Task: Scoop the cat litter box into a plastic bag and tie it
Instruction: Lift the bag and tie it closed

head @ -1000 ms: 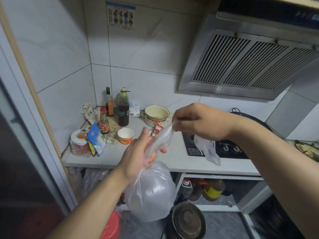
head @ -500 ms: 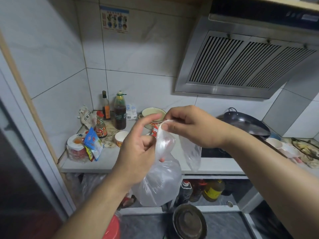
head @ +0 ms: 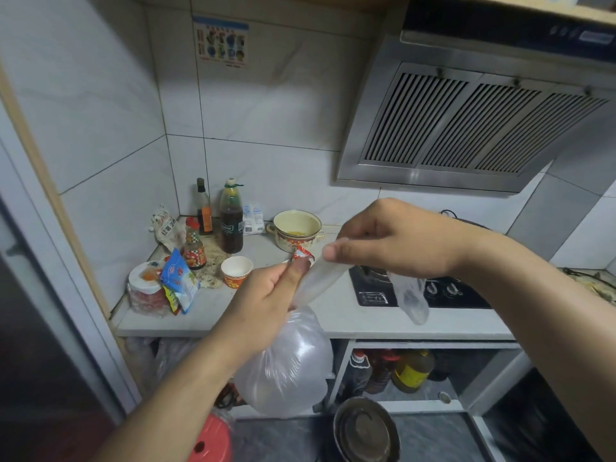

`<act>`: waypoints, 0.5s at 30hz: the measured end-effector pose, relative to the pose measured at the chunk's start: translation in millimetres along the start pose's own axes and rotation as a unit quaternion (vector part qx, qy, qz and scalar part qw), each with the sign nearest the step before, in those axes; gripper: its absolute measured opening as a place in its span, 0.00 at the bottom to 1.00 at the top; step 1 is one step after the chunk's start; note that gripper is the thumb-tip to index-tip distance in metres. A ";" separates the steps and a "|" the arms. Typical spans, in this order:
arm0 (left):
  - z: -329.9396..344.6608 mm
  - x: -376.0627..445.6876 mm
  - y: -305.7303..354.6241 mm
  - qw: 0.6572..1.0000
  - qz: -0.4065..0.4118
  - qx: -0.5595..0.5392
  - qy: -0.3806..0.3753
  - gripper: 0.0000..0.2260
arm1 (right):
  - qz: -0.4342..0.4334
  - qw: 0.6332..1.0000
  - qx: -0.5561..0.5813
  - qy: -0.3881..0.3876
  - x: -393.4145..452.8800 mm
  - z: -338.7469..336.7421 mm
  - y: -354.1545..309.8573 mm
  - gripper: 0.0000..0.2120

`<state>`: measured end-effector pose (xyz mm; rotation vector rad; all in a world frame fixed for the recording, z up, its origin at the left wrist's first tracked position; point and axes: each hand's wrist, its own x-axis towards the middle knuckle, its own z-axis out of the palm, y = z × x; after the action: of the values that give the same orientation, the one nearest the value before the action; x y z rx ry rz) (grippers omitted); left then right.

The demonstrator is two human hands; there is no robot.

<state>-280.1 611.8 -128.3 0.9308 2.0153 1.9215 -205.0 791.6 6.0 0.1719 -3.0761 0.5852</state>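
At the far left a door frame (head: 50, 181) and tiled wall close off that side, and the worktop (head: 233, 311) beyond the hands carries a packet (head: 178, 278), a paper cup (head: 236, 270), a dark sauce bottle (head: 231, 221) and an enamel pot (head: 296, 228). The plastic bag (head: 286, 365) hangs in free air in front of the worktop edge, its filled body directly below the left hand (head: 263, 305). That hand is closed on the bag's neck, thumb pressed against the film. From this grip the twisted neck (head: 318, 278) runs up and to the right, its long axis a shallow diagonal, to the right hand (head: 396, 241), which pinches it between thumb and curled fingers. The loose tail (head: 411, 298) of the bag hangs down from the right hand, over the front of the gas hob (head: 433, 291). Judged from this layout, the knot is not yet drawn shut; the next move turns on passing the tail round the neck, and the right hand, which holds the free end, is the one placed to do it. Open room lies below and toward the person; the worktop edge and the range hood (head: 466, 128) limit travel forward and upward.
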 end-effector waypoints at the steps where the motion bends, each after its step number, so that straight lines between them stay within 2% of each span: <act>1: -1.0 0.5 0.2 1.000 0.010 0.018 0.002 0.25 | 0.000 1.000 -0.018 -0.010 0.0 -0.4 -0.2 0.27; 5: -3.3 0.0 4.9 0.994 0.055 0.098 0.013 0.19 | 0.030 0.993 -0.095 -0.069 0.0 -5.6 -1.7 0.25; 8: -1.6 2.5 7.6 0.983 0.102 0.153 0.026 0.17 | 0.076 0.984 -0.118 -0.108 1.0 -2.8 -14.7 0.40; 9: -0.8 3.5 8.3 0.977 0.115 0.176 0.030 0.17 | 0.075 0.981 -0.141 -0.108 2.0 1.1 -20.7 0.42; 10: 0.2 4.7 9.2 0.973 0.123 0.194 0.035 0.16 | 0.063 0.975 -0.187 -0.100 3.3 6.4 -25.8 0.41; 13: 0.7 7.9 8.5 0.965 0.115 0.230 0.053 0.16 | -0.004 0.933 -0.357 -0.031 1.5 21.6 -42.0 0.30; 15: -1.3 9.7 6.6 0.960 0.104 0.252 0.058 0.17 | -0.029 0.920 -0.391 0.004 -2.6 28.7 -53.2 0.26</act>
<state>-286.4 615.9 -119.2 1.2048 2.6426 1.6062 -196.2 732.1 -1.3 0.2379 -2.9953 -0.6501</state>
